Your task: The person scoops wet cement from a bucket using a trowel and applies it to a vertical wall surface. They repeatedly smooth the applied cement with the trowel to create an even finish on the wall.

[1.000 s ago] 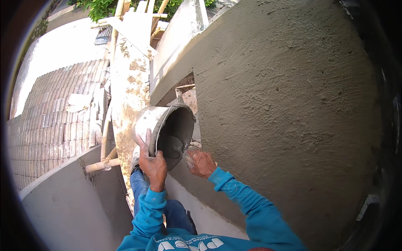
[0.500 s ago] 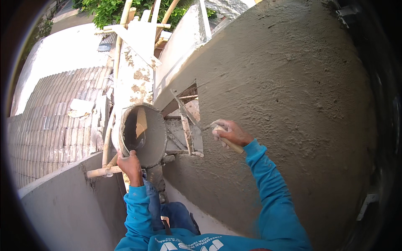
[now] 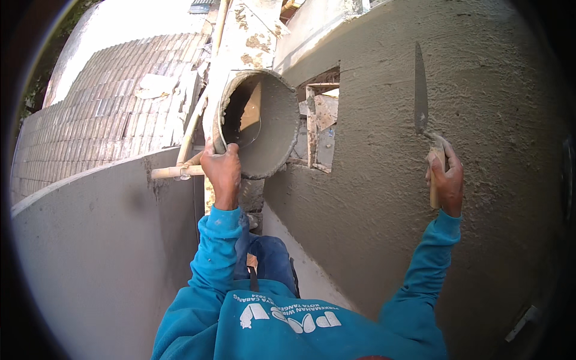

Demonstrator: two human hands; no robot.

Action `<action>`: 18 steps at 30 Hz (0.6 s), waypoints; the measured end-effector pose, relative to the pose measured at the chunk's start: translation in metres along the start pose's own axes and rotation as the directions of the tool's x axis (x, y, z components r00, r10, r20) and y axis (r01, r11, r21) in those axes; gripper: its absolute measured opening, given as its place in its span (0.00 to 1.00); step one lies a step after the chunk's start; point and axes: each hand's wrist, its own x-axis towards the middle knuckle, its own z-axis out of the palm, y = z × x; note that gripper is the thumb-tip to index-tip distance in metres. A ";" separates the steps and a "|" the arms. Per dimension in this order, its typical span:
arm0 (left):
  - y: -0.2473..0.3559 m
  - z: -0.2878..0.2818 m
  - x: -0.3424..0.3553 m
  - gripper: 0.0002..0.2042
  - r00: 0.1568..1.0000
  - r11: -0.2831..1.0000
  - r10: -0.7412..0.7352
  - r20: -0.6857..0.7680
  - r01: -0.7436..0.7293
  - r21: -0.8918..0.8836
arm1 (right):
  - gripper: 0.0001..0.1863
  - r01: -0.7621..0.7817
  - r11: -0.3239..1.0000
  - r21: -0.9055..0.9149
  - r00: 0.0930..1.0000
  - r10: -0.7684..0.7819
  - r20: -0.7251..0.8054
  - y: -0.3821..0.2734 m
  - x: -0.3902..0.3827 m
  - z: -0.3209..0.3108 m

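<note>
My left hand point(image 3: 222, 171) grips the near rim of a mortar-coated bucket point(image 3: 270, 129), tilted so its mouth faces me. Inside, the bucket is smeared grey and partly in shadow, and a patch of light falls on its inner wall. My right hand point(image 3: 446, 174) is closed round the wooden handle of a pointed trowel point(image 3: 421, 96). The trowel's blade points away from me, edge toward the camera, close to the wet plastered wall point(image 3: 384, 162). Whether the blade touches the plaster I cannot tell.
A rectangular opening point(image 3: 312, 123) with a rough frame breaks the wall beside the bucket. Bamboo poles point(image 3: 177, 172) and a mortar-spattered plank point(image 3: 255, 45) stand beyond it. At left are a low grey wall point(image 3: 102, 240) and a tiled roof point(image 3: 114, 102).
My right hand has carried the trowel from near the opening to the right, across the wall, and its blade now points upward in view. The view has shifted; my left hand keeps the bucket.
</note>
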 end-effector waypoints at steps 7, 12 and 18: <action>0.021 0.014 -0.029 0.20 0.982 0.962 0.048 0.183 -0.095 0.257 | 0.22 0.298 0.771 -0.563 0.953 -0.205 0.224 -0.004 -0.046 0.125; 0.034 0.046 -0.075 0.32 0.851 0.834 0.439 0.288 -0.505 0.220 | 0.20 0.386 0.608 -0.694 0.912 -0.367 0.185 0.028 -0.039 0.162; 0.017 0.043 -0.098 0.36 0.897 0.957 0.272 0.349 -0.289 -0.005 | 0.24 0.413 0.823 -0.390 0.874 -0.239 0.423 0.065 -0.080 0.176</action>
